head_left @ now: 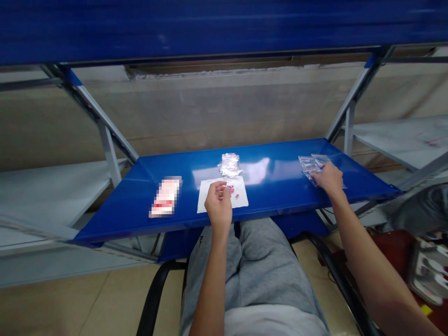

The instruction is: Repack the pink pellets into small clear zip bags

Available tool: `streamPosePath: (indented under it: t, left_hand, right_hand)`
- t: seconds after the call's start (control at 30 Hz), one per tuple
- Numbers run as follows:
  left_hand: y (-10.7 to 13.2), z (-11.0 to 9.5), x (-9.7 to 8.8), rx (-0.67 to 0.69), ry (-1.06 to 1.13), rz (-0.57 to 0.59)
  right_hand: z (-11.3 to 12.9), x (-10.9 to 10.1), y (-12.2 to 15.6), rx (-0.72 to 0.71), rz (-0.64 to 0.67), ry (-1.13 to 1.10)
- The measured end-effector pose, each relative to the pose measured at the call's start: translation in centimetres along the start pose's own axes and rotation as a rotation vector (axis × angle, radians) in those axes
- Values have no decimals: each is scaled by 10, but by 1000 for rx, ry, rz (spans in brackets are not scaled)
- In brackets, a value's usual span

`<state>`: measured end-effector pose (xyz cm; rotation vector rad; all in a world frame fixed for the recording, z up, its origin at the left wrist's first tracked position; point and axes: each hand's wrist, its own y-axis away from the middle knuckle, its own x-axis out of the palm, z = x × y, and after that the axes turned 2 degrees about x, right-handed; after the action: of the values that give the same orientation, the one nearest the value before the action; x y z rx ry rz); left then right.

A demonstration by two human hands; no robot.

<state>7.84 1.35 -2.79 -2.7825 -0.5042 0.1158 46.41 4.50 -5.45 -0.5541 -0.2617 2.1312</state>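
- The right hand (331,179) reaches to the clear bags (307,163) at the right of the blue tabletop (273,200); thumb and fingertips look slightly apart over the film, but I cannot tell whether they clamp any of it.
- The left hand (219,203) hangs over the white sheet (242,201), fingers curled toward the thumb; I cannot tell whether they pinch anything.
- The small red pieces (231,189) lie loose on that sheet, just beside the left fingertips.
- Good handling here probably means sliding 1 bag by its edge with a light fingertip, since thin film tends to cling.
- The left hand is best kept low and steady, as small pieces could roll.
- Materials: the bags are flat, transparent and creased; the stack of bags (230,163) beyond the sheet glints silvery and uneven.
- The sheet looks matte and roughly 4-sided; the tabletop is smooth and glossy, with white reflections.
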Motion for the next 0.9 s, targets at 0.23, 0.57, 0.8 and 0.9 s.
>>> streamPosePath:
  t: [0.23, 0.57, 0.8, 0.9]
  left_hand:
    - [6, 5, 12, -18, 25, 113]
    - [21, -4, 25, 1, 47, 246]
    - [31, -14, 34, -79, 112, 406]
    - [20, -9, 23, -149, 174, 432]
  right_hand:
    - [7, 8, 0, 118, 112, 414]
    - [80, 12, 28, 167, 608, -143]
    - [146, 48, 98, 211, 872, -470]
    - [157, 70, 128, 197, 866, -560]
